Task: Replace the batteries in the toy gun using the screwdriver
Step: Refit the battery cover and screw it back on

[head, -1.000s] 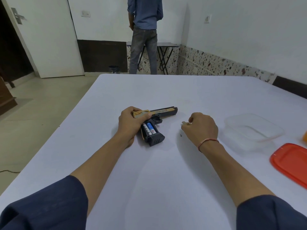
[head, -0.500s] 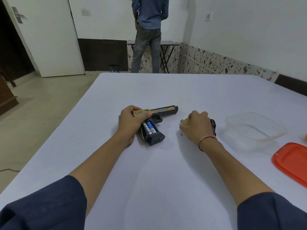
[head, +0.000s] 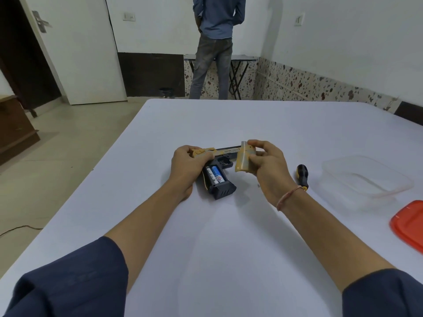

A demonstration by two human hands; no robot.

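Observation:
A black and tan toy gun lies on its side on the white table. Its grip is open and two batteries sit in the compartment. My left hand grips the rear of the gun and holds it down. My right hand pinches the tan battery cover just above the gun's barrel. A screwdriver with a black and yellow handle lies on the table to the right of my right hand.
A clear plastic container stands at the right, with a red lid nearer the right edge. A person stands at a small folding table by the far wall. The floor drops off to the left.
My right hand picked the tan battery cover off the table and brought it left and up over the gun. The screwdriver now shows where that hand was. My left hand stayed on the gun.

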